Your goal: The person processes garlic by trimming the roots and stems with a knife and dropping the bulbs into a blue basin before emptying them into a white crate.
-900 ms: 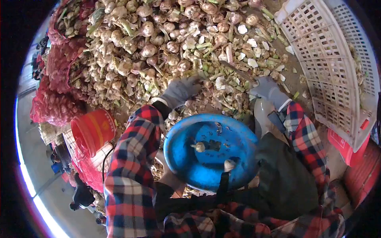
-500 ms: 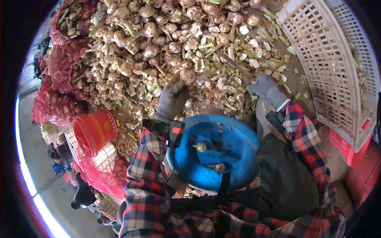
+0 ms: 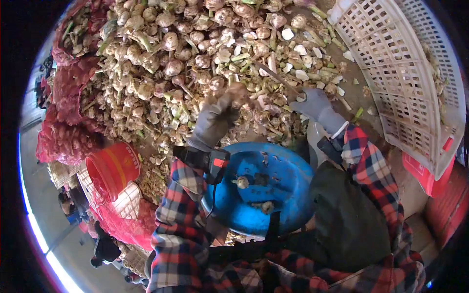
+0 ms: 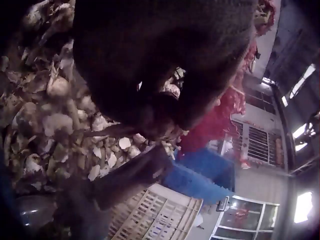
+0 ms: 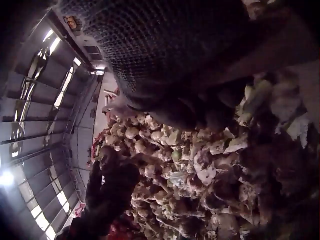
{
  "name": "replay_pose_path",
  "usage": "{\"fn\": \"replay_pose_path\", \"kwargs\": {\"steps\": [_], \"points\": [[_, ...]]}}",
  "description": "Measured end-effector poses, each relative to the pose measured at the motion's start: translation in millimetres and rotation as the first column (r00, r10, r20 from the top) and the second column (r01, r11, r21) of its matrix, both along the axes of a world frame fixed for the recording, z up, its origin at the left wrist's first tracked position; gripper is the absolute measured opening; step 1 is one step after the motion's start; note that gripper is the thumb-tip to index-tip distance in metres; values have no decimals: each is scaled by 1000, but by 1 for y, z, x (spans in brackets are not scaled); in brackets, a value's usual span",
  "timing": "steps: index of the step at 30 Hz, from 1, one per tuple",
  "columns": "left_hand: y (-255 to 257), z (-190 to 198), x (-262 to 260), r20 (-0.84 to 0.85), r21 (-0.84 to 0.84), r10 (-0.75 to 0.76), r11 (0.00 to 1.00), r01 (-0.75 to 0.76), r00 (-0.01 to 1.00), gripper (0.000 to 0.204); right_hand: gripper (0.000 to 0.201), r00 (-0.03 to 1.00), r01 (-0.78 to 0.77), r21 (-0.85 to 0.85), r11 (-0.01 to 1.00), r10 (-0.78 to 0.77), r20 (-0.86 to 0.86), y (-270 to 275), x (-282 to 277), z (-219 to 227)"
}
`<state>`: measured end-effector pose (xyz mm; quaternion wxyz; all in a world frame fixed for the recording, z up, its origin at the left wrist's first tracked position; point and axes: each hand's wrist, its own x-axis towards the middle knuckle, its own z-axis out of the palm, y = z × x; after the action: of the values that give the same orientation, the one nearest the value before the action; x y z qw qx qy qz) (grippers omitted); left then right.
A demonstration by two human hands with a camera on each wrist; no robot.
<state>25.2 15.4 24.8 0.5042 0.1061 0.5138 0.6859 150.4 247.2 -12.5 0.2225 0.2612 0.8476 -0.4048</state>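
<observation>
**Seemingly far from finished: one garlic bulb in the grip, a big heap beyond**

The gloved left hand (image 3: pixel 212 126) pinches a garlic bulb (image 3: pixel 238 92) at its fingertips; whether that bulb is trimmed, I can't tell. Just to its right, the gloved right hand (image 3: pixel 315 106) has its fingers curled round the near end of a long, thin blade (image 3: pixel 276 75), which slants towards the heap and looks apart from the bulb. Below the grip, towards the body, sits a blue basin (image 3: pixel 290 190); it holds a pale garlic bulb (image 3: pixel 242 182) and a duller lump (image 3: pixel 266 207), so little seems done there, though pale scraps (image 3: pixel 301 74) beyond the blade suggest earlier cutting. Left of the grip stands a red bucket (image 3: pixel 124 163); farther out spreads the garlic heap (image 3: pixel 168 41), much of it stalked and apparently left to do; red net sacks (image 3: pixel 73 88) and a plastic crate (image 3: pixel 391 63) flank it.
</observation>
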Motion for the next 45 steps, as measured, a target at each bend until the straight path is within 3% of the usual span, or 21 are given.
{"fn": "replay_pose_path", "kwargs": {"steps": [2,4,8,10,11,14,18,19,21,22,24,25,26,30,32,36,38,41,43,44,45], "points": [[15,14,19,-4,-113,128,985,-128,992,57,43,993,-26,-41,999,21,-113,-4,-2,5],[24,26,25,251,-102,341,940,-325,906,46,42,993,-23,36,999,27,-115,-9,-4,10],[16,4,20,366,52,232,962,-268,901,53,39,996,-44,54,998,47,-70,-9,-7,16],[16,13,13,428,237,20,962,-133,904,49,39,996,-28,71,997,35,-87,-11,-4,14],[14,17,21,375,-49,262,964,-263,889,50,39,994,-12,89,996,21,-104,-12,-4,14],[18,26,25,219,-81,326,945,-316,920,51,40,991,-7,10,1000,9,-132,-10,-2,12],[9,21,18,78,-214,114,972,-95,990,42,41,999,-21,67,998,24,-48,-10,-4,13],[11,14,20,-226,-206,61,973,-109,972,38,43,998,3,56,998,1,-65,-9,-2,11],[13,7,20,-719,-355,-212,931,-87,662,37,44,996,29,50,998,-25,-80,-5,-1,13],[12,6,18,-716,-353,-212,932,-83,665,37,46,999,21,40,999,-19,-41,-2,-1,17],[15,5,11,-756,-593,-639,760,266,139,41,47,1000,14,33,999,-14,4,0,3,17],[25,11,12,-625,-750,-777,572,331,-74,43,48,998,66,47,997,-66,-9,1,6,14],[25,-1,10,-627,-748,-776,573,335,-71,43,49,993,118,60,991,-117,-23,1,10,10],[37,-51,2,-719,-690,-568,516,508,-399,38,51,988,155,182,971,-148,-47,7,18,-7],[45,-68,-4,-763,-641,-375,549,537,-527,41,55,988,118,41,992,-121,96,8,14,12],[55,-53,-2,-572,-820,-660,436,371,-488,42,57,988,134,28,991,-136,74,12,24,-17],[54,-45,-2,-575,-815,-698,440,377,-428,43,50,965,230,109,967,-213,-151,11,31,-32],[48,-39,-1,-573,-805,-760,452,384,-308,45,43,959,284,-78,956,-285,1,18,29,-35],[33,-38,-2,-850,-524,-521,822,223,-81,36,40,946,321,-164,933,-324,10,19,33,-23],[28,-32,0,-849,-526,-521,821,225,-82,36,37,935,348,-254,903,-355,16,18,33,-18],[22,-26,2,-722,-507,-530,843,182,445,31,37,935,346,-255,903,-355,13,17,32,-20]]}}
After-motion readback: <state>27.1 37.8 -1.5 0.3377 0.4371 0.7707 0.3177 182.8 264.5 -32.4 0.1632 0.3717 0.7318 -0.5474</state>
